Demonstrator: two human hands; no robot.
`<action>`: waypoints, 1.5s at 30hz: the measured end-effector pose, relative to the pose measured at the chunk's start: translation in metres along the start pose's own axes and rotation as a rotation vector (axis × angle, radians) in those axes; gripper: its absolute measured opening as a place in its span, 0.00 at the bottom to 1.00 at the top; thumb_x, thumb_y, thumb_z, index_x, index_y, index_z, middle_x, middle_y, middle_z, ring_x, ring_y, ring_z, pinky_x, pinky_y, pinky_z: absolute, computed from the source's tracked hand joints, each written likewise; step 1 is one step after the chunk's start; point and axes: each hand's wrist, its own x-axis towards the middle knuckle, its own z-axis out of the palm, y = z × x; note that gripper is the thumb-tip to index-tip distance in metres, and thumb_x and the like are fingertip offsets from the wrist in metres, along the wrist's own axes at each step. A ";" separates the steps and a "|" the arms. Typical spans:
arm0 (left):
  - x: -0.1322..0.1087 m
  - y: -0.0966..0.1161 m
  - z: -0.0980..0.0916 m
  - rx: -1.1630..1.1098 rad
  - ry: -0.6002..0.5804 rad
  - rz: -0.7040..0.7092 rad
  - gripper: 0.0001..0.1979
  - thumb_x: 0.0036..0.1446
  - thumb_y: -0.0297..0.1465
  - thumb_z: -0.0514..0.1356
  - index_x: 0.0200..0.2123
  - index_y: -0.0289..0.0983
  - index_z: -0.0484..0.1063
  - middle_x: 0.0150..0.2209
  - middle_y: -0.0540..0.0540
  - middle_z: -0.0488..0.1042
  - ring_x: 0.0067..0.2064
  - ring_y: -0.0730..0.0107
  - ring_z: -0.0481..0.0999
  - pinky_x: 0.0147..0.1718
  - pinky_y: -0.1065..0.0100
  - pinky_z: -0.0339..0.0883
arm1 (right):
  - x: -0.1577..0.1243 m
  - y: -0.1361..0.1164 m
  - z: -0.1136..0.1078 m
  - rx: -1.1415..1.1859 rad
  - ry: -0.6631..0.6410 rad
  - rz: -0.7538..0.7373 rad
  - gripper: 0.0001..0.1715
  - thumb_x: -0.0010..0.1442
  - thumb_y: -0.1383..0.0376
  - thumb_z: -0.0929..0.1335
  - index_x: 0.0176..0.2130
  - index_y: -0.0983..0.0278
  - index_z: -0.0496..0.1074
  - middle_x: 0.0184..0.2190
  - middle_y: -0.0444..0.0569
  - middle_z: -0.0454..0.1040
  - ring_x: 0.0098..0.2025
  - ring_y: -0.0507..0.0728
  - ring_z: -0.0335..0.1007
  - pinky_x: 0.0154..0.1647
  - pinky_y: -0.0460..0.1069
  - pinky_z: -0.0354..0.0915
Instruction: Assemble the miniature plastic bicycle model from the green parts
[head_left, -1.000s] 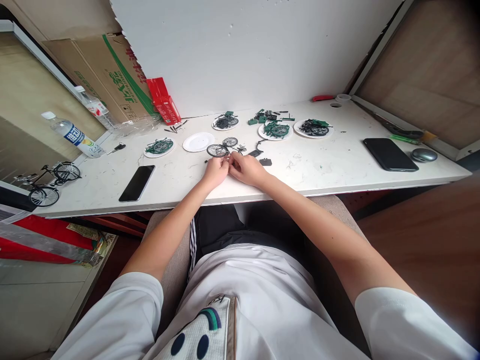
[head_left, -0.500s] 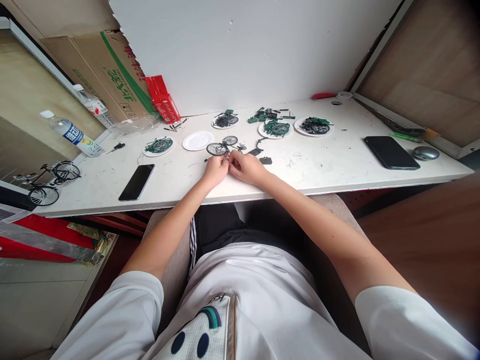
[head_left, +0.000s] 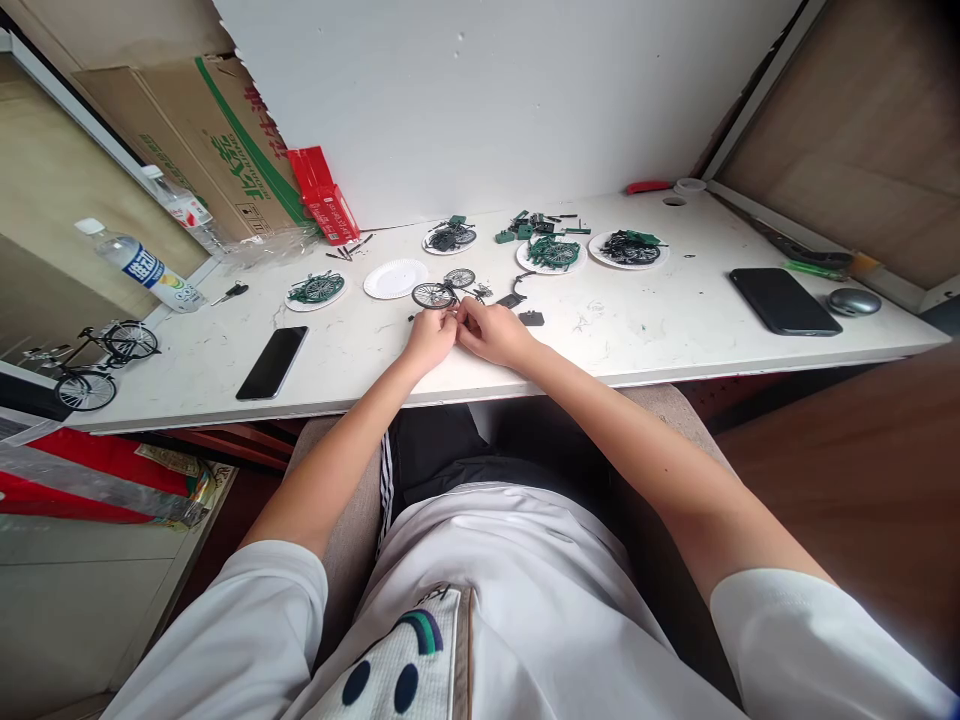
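My left hand (head_left: pixel 429 338) and my right hand (head_left: pixel 491 332) rest on the white table (head_left: pixel 675 330), fingertips pinched together over a tiny part that I cannot make out. Just beyond the fingers lie two small spoked model bicycle wheels (head_left: pixel 442 290) with dark frame pieces beside them. A small black block (head_left: pixel 531 319) sits to the right of my right hand.
Several paper plates hold green and black model parts (head_left: pixel 553 255); one plate (head_left: pixel 395 279) is bare. A black phone (head_left: pixel 272 362) lies at left, another phone (head_left: pixel 785 301) and a grey mouse (head_left: pixel 853 300) at right. A finished model bicycle (head_left: pixel 90 365), bottles (head_left: pixel 142 265) and a cardboard box (head_left: pixel 210 150) stand far left.
None beyond a slight shift of the camera view; both hands stay pinched together at the same spot.
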 end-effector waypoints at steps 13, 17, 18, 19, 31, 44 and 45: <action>0.001 -0.001 0.001 -0.007 0.004 -0.041 0.10 0.65 0.29 0.60 0.44 0.35 0.81 0.43 0.39 0.85 0.49 0.53 0.85 0.59 0.50 0.78 | 0.000 0.000 0.000 -0.004 -0.012 0.010 0.11 0.68 0.62 0.64 0.48 0.62 0.71 0.33 0.52 0.82 0.32 0.63 0.72 0.34 0.51 0.57; 0.002 -0.004 0.000 0.010 0.006 -0.030 0.10 0.64 0.28 0.59 0.42 0.36 0.81 0.41 0.39 0.85 0.46 0.54 0.85 0.56 0.53 0.80 | 0.000 -0.001 -0.001 -0.010 -0.022 0.018 0.12 0.68 0.62 0.64 0.49 0.62 0.71 0.34 0.52 0.82 0.32 0.63 0.73 0.35 0.51 0.58; 0.002 -0.005 0.000 0.015 0.006 -0.029 0.10 0.64 0.27 0.59 0.41 0.36 0.81 0.41 0.39 0.84 0.46 0.54 0.85 0.55 0.53 0.80 | 0.000 -0.001 -0.001 -0.010 -0.022 0.018 0.12 0.69 0.62 0.64 0.49 0.62 0.71 0.33 0.52 0.82 0.32 0.63 0.73 0.34 0.51 0.57; 0.002 -0.006 0.000 0.017 0.005 -0.028 0.10 0.65 0.27 0.58 0.41 0.36 0.81 0.40 0.39 0.84 0.45 0.54 0.85 0.54 0.53 0.80 | 0.000 -0.001 -0.001 -0.010 -0.021 0.017 0.11 0.69 0.62 0.64 0.49 0.62 0.71 0.33 0.52 0.82 0.32 0.63 0.73 0.34 0.51 0.57; 0.003 -0.013 0.000 -0.022 -0.001 0.031 0.12 0.67 0.30 0.59 0.48 0.36 0.82 0.42 0.41 0.84 0.47 0.55 0.85 0.58 0.52 0.79 | 0.000 0.001 0.001 -0.012 -0.001 -0.006 0.10 0.67 0.62 0.64 0.47 0.61 0.70 0.34 0.52 0.82 0.30 0.61 0.71 0.32 0.50 0.54; 0.002 -0.006 0.001 -0.005 0.002 0.003 0.12 0.66 0.28 0.59 0.47 0.35 0.82 0.43 0.39 0.85 0.48 0.54 0.85 0.58 0.52 0.79 | 0.000 0.002 0.001 -0.012 -0.001 -0.010 0.10 0.68 0.62 0.64 0.47 0.62 0.70 0.33 0.51 0.82 0.30 0.61 0.71 0.32 0.51 0.55; 0.002 -0.005 0.001 -0.009 0.002 0.007 0.12 0.66 0.28 0.59 0.47 0.35 0.82 0.43 0.39 0.85 0.47 0.55 0.85 0.57 0.52 0.79 | 0.000 0.002 0.001 -0.010 -0.002 -0.012 0.10 0.67 0.62 0.64 0.47 0.62 0.70 0.33 0.51 0.81 0.30 0.61 0.71 0.32 0.51 0.55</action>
